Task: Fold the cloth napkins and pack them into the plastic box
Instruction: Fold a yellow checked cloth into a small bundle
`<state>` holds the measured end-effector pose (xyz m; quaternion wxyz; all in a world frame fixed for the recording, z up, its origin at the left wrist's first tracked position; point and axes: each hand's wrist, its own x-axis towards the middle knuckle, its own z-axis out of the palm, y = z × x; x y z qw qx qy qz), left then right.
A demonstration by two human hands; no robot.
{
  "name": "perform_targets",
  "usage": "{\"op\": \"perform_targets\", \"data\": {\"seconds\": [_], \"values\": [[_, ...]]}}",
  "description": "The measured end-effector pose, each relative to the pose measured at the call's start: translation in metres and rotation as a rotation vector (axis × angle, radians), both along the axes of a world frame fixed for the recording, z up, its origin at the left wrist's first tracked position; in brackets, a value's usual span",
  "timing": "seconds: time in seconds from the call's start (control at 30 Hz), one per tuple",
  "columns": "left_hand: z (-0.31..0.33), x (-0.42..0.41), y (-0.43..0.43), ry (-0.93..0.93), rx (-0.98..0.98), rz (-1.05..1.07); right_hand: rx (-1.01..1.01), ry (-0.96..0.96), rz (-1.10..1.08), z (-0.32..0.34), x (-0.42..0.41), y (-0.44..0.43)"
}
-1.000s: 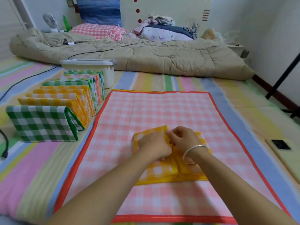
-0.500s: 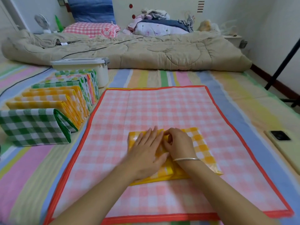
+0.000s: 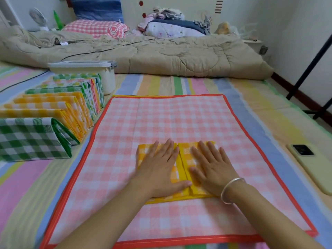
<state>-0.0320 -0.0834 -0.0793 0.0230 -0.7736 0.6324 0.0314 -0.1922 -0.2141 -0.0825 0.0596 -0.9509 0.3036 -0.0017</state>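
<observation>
A yellow checked napkin (image 3: 181, 159), folded into a small rectangle with two flaps meeting along its middle, lies on a spread pink checked napkin (image 3: 172, 123) with a red hem. My left hand (image 3: 159, 169) presses flat on the left flap. My right hand (image 3: 212, 169), with a silver bangle at the wrist, presses flat on the right flap. A row of folded napkins (image 3: 53, 112), green, yellow and pink, stands on edge at the left. Behind that row sits the white plastic box (image 3: 107, 78) with its lid on.
The bed carries a pastel striped sheet (image 3: 179, 83). A bunched beige quilt (image 3: 161, 54) lies across the back, with pillows and clothes beyond it. A phone (image 3: 312, 162) lies at the right. Black stand legs (image 3: 309, 69) rise by the right wall.
My right hand, which pinched the napkin's top edge, now lies flat with fingers straight. My left hand slid left onto its own flap. The folded flaps now lie pressed down.
</observation>
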Motion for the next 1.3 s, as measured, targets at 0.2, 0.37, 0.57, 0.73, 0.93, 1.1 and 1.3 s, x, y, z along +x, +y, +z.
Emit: {"op": "perform_targets", "data": {"seconds": [0.2, 0.37, 0.57, 0.73, 0.93, 1.1, 1.3], "values": [[-0.008, 0.004, 0.001, 0.166, -0.022, -0.037, -0.025, 0.076, -0.029, 0.000, 0.000, 0.003], [-0.007, 0.004, 0.005, 0.105, 0.024, -0.046, -0.016, 0.103, -0.037, -0.001, 0.000, 0.004], [-0.009, 0.002, 0.004, 0.073, 0.030, -0.046, -0.015, 0.085, -0.029, -0.003, 0.000, 0.003], [-0.009, 0.003, 0.003, 0.065, 0.043, -0.056, 0.116, -0.058, -0.031, -0.002, -0.001, -0.005], [-0.010, 0.004, 0.003, 0.066, 0.051, -0.053, 0.129, -0.384, -0.578, 0.032, -0.033, -0.009], [-0.011, -0.006, 0.000, 0.082, 0.026, 0.029, 0.279, -0.200, -0.694, 0.041, -0.046, 0.008], [-0.010, -0.031, -0.006, 0.134, -0.041, 0.224, 1.020, -1.082, -0.754, 0.025, -0.029, 0.029]]}}
